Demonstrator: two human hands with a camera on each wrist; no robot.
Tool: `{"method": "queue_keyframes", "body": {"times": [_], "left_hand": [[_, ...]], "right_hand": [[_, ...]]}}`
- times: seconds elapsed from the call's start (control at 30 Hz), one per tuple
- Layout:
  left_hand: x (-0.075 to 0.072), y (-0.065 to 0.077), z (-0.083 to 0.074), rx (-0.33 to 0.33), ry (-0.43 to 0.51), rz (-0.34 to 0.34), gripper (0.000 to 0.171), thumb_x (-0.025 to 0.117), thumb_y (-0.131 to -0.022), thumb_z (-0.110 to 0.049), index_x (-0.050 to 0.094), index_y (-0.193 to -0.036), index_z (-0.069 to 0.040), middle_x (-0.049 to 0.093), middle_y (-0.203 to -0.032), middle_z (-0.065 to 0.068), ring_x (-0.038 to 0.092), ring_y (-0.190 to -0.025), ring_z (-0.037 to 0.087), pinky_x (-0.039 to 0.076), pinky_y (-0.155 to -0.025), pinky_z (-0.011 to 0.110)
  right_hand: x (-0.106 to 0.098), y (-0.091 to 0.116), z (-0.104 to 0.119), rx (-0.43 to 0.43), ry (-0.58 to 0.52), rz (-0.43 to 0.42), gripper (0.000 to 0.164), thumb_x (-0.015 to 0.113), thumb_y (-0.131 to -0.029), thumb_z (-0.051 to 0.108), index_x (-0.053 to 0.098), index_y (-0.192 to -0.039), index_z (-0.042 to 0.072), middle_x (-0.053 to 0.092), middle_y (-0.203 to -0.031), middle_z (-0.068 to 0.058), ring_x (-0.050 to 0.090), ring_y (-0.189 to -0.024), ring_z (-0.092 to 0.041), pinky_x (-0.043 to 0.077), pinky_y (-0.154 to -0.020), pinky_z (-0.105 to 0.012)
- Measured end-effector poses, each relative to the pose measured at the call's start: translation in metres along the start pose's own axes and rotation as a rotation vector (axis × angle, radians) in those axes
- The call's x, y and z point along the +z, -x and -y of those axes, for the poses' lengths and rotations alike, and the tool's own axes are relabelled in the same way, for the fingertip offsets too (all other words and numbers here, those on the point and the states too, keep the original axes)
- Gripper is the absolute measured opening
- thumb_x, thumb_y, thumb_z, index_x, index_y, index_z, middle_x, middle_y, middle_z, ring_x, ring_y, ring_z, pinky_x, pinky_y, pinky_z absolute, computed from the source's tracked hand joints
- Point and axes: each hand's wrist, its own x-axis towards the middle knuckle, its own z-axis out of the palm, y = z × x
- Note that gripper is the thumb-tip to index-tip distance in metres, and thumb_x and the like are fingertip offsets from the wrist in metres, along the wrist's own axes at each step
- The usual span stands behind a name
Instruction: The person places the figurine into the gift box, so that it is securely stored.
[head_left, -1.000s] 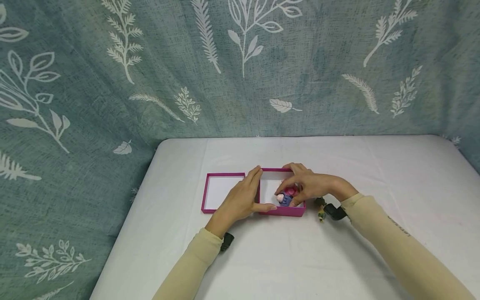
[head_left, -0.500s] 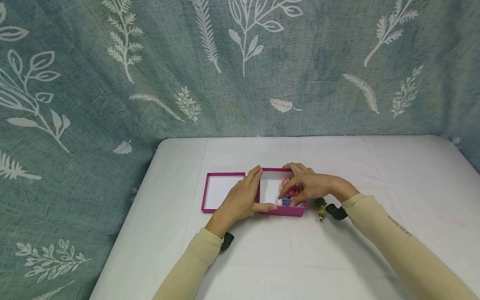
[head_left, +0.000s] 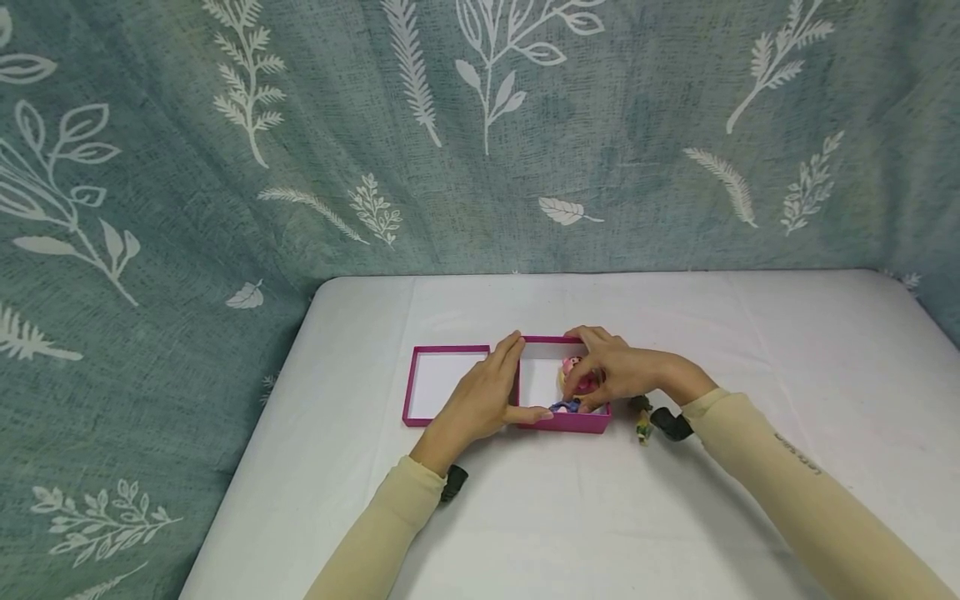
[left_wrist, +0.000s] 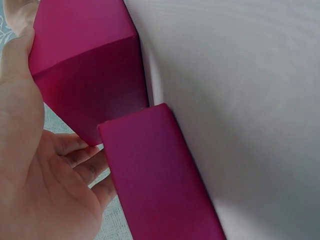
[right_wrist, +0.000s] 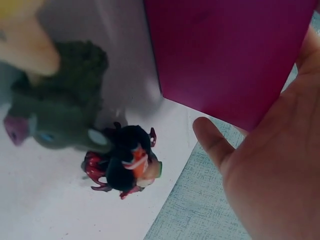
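Where the lid [head_left: 450, 387] lies: on the table [head_left: 675, 517], hollow side up, at the box's [head_left: 566, 423] 9 o'clock.
Left hand [head_left: 480, 396]: grips the box's left end, thumb along the near wall, fingers at the far corner.
Blue toy [head_left: 562, 407]: inside the box by the near wall, at the right hand's [head_left: 618, 371] 8 o'clock, the left hand's 3 o'clock.
Pink toy [head_left: 572, 365]: in the box, at the blue toy's 1 o'clock, partly hidden.
Right hand: pinches the blue toy.
Green toy [right_wrist: 65, 125]: on the table, at the box's 4 o'clock.
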Motion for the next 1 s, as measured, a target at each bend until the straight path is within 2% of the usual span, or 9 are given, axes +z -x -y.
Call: {"method": "queue_keyframes", "body": {"times": [0.23, 0.4, 0.6, 0.83, 1.0], "left_hand": [[0.001, 0.000, 0.001, 0.004, -0.003, -0.001, 0.112, 0.065, -0.079, -0.069, 0.018, -0.156, -0.002, 0.018, -0.163, 0.010, 0.029, -0.147, 0.024, 0.034, -0.116, 0.040], [0.001, 0.000, 0.000, 0.004, 0.003, 0.003, 0.111, 0.066, -0.080, -0.068, 0.018, -0.156, -0.002, 0.018, -0.163, 0.010, 0.030, -0.147, 0.024, 0.034, -0.116, 0.040], [0.001, 0.000, 0.001, 0.005, 0.010, 0.007, 0.111, 0.066, -0.080, -0.067, 0.017, -0.156, -0.002, 0.017, -0.163, 0.010, 0.031, -0.146, 0.024, 0.035, -0.116, 0.040], [0.001, 0.000, 0.001, 0.003, 0.006, 0.011, 0.111, 0.065, -0.081, -0.067, 0.016, -0.156, -0.002, 0.016, -0.164, 0.010, 0.031, -0.146, 0.024, 0.035, -0.115, 0.040], [0.001, 0.000, 0.001, 0.004, 0.008, 0.013, 0.112, 0.064, -0.081, -0.068, 0.015, -0.156, -0.002, 0.015, -0.164, 0.010, 0.029, -0.147, 0.024, 0.035, -0.116, 0.039]], "right_hand": [[-0.002, -0.002, 0.000, 0.001, 0.010, 0.008, 0.010, 0.081, -0.077, 0.041, 0.076, -0.085, 0.038, 0.026, -0.152, -0.020, 0.018, -0.141, -0.042, 0.022, -0.106, -0.072], [-0.001, -0.002, 0.000, -0.002, 0.003, -0.008, 0.004, 0.078, -0.082, 0.040, 0.074, -0.082, 0.039, 0.028, -0.151, -0.020, 0.018, -0.141, -0.041, 0.021, -0.107, -0.071], [0.002, -0.003, 0.004, 0.020, 0.004, -0.032, 0.004, 0.071, -0.088, 0.041, 0.073, -0.087, 0.038, 0.023, -0.155, -0.025, 0.010, -0.145, -0.042, 0.013, -0.109, -0.070], [0.007, -0.005, 0.010, -0.066, 0.034, -0.068, 0.014, 0.069, -0.090, 0.034, 0.077, -0.102, 0.031, 0.027, -0.154, -0.018, 0.010, -0.146, -0.040, 0.012, -0.107, -0.067], [0.006, -0.007, 0.012, -0.061, 0.082, -0.038, 0.011, 0.067, -0.091, 0.037, 0.077, -0.096, 0.035, 0.024, -0.157, -0.019, 0.008, -0.148, -0.040, 0.011, -0.107, -0.068]]}}
